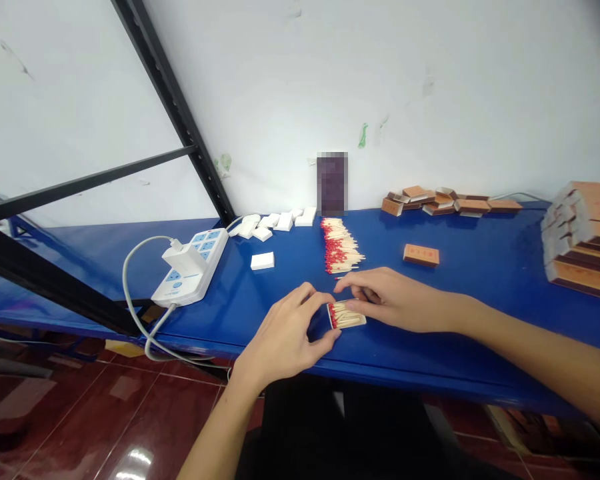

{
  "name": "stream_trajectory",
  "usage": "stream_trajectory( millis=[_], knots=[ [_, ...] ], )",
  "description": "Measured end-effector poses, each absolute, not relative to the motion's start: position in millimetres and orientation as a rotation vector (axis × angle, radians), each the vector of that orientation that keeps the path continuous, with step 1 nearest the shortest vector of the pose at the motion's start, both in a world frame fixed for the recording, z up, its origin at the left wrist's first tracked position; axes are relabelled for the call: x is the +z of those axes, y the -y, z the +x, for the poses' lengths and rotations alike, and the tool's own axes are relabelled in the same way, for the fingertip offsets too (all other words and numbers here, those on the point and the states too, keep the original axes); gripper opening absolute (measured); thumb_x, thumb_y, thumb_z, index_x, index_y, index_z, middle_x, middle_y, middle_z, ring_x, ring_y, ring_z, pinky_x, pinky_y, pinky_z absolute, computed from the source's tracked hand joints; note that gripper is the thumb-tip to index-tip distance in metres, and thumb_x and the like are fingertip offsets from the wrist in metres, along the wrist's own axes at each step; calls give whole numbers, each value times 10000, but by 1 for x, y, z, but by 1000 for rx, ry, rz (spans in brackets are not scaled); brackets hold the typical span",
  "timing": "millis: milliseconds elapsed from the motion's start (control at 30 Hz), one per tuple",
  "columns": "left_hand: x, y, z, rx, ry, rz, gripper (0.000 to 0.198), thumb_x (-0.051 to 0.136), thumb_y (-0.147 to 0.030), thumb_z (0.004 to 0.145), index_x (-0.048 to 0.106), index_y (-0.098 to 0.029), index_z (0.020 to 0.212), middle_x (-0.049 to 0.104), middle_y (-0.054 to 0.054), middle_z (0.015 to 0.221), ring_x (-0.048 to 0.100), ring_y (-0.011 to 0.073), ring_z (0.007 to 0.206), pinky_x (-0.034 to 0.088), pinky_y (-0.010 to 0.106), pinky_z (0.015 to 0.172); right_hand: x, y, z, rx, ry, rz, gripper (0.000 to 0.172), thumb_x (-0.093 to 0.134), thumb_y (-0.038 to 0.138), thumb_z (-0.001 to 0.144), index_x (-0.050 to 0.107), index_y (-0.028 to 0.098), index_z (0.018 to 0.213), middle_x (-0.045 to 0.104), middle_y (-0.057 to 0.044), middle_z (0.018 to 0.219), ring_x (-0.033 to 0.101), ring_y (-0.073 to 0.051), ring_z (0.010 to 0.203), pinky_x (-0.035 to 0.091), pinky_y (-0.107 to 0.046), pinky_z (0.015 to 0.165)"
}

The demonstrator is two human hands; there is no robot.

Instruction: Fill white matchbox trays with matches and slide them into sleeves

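Observation:
A small white matchbox tray [363, 320] filled with red-tipped matches [344, 315] lies near the table's front edge. My left hand [286, 332] grips its left end between thumb and fingers. Over its right side is my right hand [397, 300], the thumb touching the matches and the index finger reaching past the tray's back edge. The thumb and index finger are apart, with nothing visible between them; the other fingers are curled. Just behind lies a loose heap of matches [339, 247], heads mostly to the left.
White trays [283, 221] are heaped at the back, with one white tray [263, 261] nearer. Orange matchbox sleeves [473, 205] lie along the wall; one orange sleeve [421, 255] sits apart. Stacked matchboxes [587, 237] stand right. A power strip [197, 270] and black frame [175, 113] are left.

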State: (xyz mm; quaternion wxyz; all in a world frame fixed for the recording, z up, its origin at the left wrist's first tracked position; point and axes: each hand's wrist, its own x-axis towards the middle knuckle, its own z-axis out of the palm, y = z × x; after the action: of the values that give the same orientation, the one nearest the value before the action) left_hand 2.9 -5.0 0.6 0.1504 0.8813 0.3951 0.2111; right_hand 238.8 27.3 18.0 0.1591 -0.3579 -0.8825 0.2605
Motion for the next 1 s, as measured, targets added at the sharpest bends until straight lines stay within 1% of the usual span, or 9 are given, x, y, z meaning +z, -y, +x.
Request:
stream_trajectory(
  millis=[133, 300, 400, 500, 567, 633, 700, 867, 1000],
  knots=[
    [0, 4, 3, 645, -1061, 2538, 323, 675, -262, 912, 608, -237, 1227, 622, 40, 1174, 580, 227, 1024, 457, 359, 939, 20, -27, 240, 871, 2479, -1019, 307, 506, 402, 970, 600, 190, 1171, 487, 56, 658, 450, -126, 581, 337, -258, 571],
    [0, 5, 1, 702, -997, 2516, 356, 670, -237, 924, 589, -241, 1270, 639, 37, 1220, 587, 223, 1043, 461, 364, 958, 20, -27, 240, 950, 2454, -984, 297, 496, 435, 973, 640, 199, 1083, 465, 58, 641, 413, -116, 561, 321, -256, 546],
    [1, 6, 1, 706, -975, 2488, 315, 668, -215, 918, 594, -240, 1223, 650, 40, 1197, 600, 226, 1038, 471, 363, 946, 23, -25, 241, 956, 2475, -991, 298, 517, 435, 960, 641, 198, 1093, 455, 56, 645, 406, -114, 556, 323, -254, 538],
    [2, 6, 2, 696, -968, 2496, 200, 660, -204, 920, 625, -234, 1115, 658, 36, 1162, 604, 224, 1027, 470, 355, 938, 26, -23, 241, 888, 2531, -1021, 310, 563, 460, 926, 653, 201, 1072, 488, 42, 677, 440, -123, 586, 353, -264, 571],
    [2, 6, 2, 683, -981, 2508, 182, 651, -219, 928, 625, -233, 1107, 663, 39, 1152, 607, 227, 1020, 464, 366, 951, 26, -21, 242, 788, 2582, -1015, 332, 605, 494, 887, 662, 204, 1039, 574, 7, 777, 515, -151, 681, 399, -292, 655],
    [2, 5, 3, 666, -1000, 2515, 232, 644, -238, 935, 601, -240, 1162, 667, 38, 1158, 610, 231, 1019, 448, 391, 991, 24, -21, 243, 690, 2630, -989, 362, 649, 512, 844, 661, 209, 1043, 643, -32, 926, 575, -196, 820, 422, -339, 771],
    [1, 5, 3, 656, -1029, 2514, 322, 649, -245, 929, 560, -253, 1238, 651, 37, 1194, 602, 239, 1051, 434, 410, 1023, 22, -21, 243, 617, 2635, -1007, 360, 654, 490, 840, 650, 212, 1069, 665, -50, 1013, 594, -228, 903, 418, -368, 830],
    [1, 6, 3, 666, -1097, 2484, 555, 701, -273, 884, 465, -290, 1386, 520, 57, 1353, 532, 254, 1201, 444, 390, 1040, 23, -24, 244, 652, 2657, -1057, 324, 627, 487, 864, 644, 213, 1035, 681, -40, 978, 599, -217, 839, 419, -353, 773],
    [4, 7, 3, 643, -1086, 2509, 544, 710, -260, 870, 488, -284, 1366, 548, 47, 1316, 549, 247, 1164, 452, 386, 1025, 26, -23, 246, 612, 2670, -1072, 351, 609, 525, 879, 653, 218, 1043, 688, -39, 977, 600, -224, 841, 406, -365, 781]
  ],
)
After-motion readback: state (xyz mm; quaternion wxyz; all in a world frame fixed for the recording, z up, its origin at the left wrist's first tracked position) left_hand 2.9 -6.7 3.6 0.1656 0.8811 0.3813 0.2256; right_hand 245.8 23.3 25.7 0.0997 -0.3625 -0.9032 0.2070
